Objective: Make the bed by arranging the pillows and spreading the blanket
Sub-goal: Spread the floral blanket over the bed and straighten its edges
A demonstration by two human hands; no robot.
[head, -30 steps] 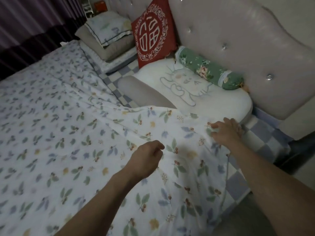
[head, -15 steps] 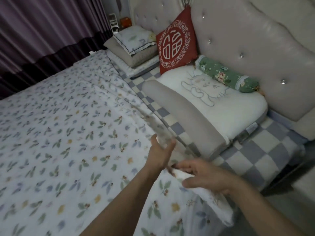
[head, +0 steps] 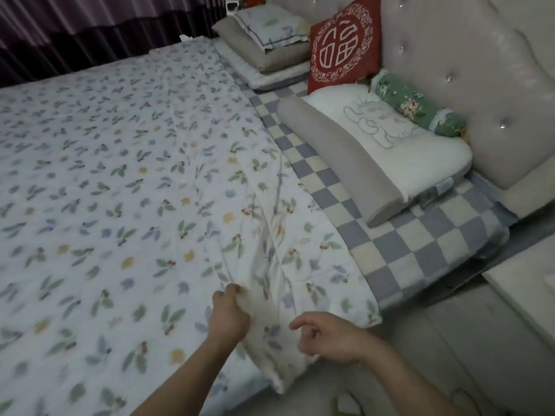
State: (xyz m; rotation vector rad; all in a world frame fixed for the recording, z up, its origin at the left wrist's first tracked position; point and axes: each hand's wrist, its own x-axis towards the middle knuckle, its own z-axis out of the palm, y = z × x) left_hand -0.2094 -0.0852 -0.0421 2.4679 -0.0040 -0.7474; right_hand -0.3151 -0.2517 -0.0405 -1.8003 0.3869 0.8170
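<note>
A floral blanket point(head: 120, 181) covers most of the bed, its top edge lying below the pillows. My left hand point(head: 229, 315) pinches a raised fold of the blanket near the bed's side edge. My right hand point(head: 327, 336) hovers just right of that fold, fingers loosely curled and holding nothing. A white cat-print pillow point(head: 399, 148) on a grey pillow point(head: 336, 157) lies at the headboard, with a green floral bolster point(head: 417, 108) behind it. A red cushion point(head: 342, 46) leans upright. Stacked pillows point(head: 264, 46) sit at the far side.
A blue-and-cream checkered sheet point(head: 399, 244) shows between blanket and pillows. The padded headboard point(head: 468, 61) runs along the right. A pale bedside unit point(head: 522, 295) stands at the right edge, and dark purple curtains point(head: 75, 28) hang beyond the bed's far side.
The blanket's corner, which lay over the near pillows, has been pulled down off them. My right hand has let go of the edge; my left hand now pinches a fold.
</note>
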